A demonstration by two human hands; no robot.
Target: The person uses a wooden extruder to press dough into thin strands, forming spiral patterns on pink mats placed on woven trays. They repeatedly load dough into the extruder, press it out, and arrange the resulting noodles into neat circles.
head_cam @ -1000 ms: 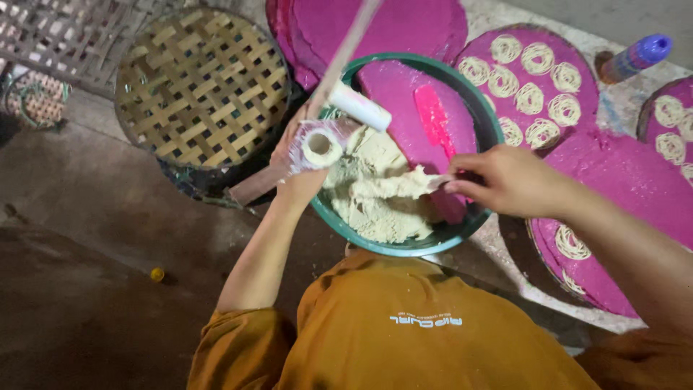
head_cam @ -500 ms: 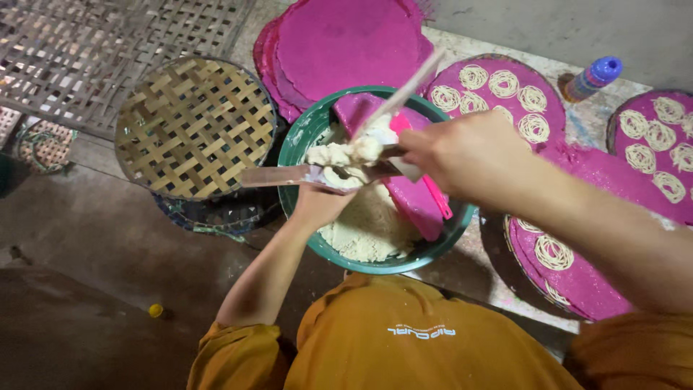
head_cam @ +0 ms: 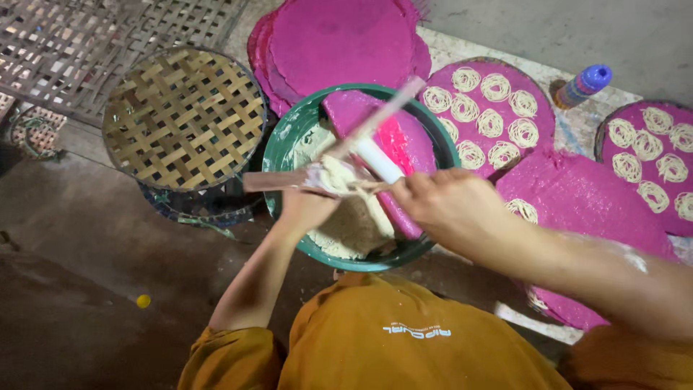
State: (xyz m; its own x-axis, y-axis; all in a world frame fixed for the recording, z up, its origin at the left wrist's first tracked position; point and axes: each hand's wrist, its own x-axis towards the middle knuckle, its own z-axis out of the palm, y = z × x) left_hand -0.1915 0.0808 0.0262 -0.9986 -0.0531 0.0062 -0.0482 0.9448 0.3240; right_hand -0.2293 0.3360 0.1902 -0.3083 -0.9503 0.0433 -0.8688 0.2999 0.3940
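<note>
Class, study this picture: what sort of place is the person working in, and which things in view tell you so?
Probably a small home or village food workshop, worked at floor level. Clues: a green basin of pale dough, round pink trays holding coiled noodle nests, and a woven bamboo tray.

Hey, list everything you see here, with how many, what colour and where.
basin: one, green, centre, holding pale dough.
dough: one mass, off-white, inside the basin.
press tool: one, wooden handles with a white tube, over the basin.
woven tray: one, tan bamboo, left of the basin.
pink mats: a stack, magenta, behind the basin.
noodle coils: many, cream, on pink mats at right.
bottle: one, blue cap, upper right.
small ball: one, yellow, floor at left.
left hand: under the tool.
right hand: at the tool's tube.
</note>
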